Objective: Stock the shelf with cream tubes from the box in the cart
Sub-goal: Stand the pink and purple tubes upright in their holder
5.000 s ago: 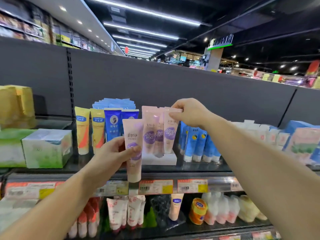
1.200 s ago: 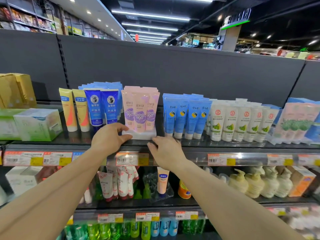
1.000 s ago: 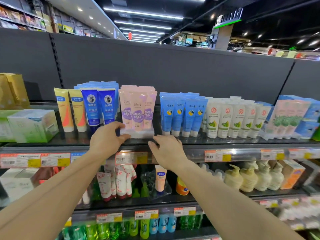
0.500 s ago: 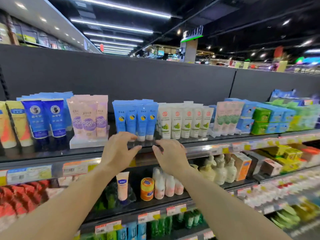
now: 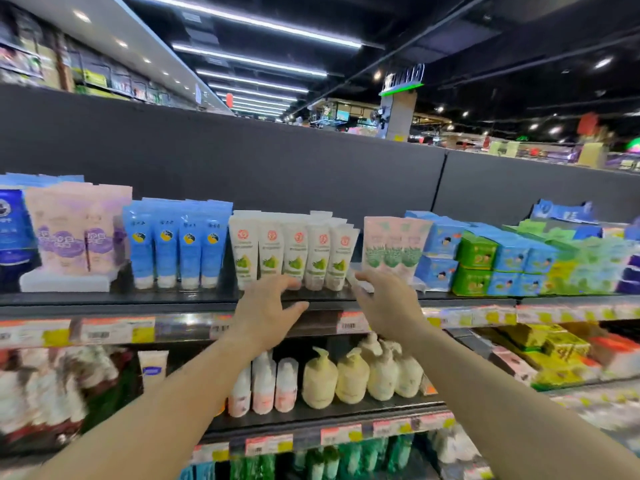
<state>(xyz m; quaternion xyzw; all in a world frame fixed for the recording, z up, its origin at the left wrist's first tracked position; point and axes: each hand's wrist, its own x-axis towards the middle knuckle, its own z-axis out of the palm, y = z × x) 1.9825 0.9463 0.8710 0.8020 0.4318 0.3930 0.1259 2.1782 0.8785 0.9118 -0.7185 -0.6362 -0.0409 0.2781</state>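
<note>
Two bare forearms reach up to a supermarket shelf edge [image 5: 194, 301]; the left hand [image 5: 265, 311] and right hand [image 5: 388, 306] are both empty, fingers loosely spread, just in front of a row of white cream tubes [image 5: 294, 252] standing cap-down. Beside these stand pink tubes with green print [image 5: 394, 247], blue tubes [image 5: 176, 245] and pink tubes with purple print [image 5: 74, 233]. A careless brush of either hand could likely topple the upright white tubes like dominoes. The cart and its box lie out of view, and motion blur makes the labels unreadable.
</note>
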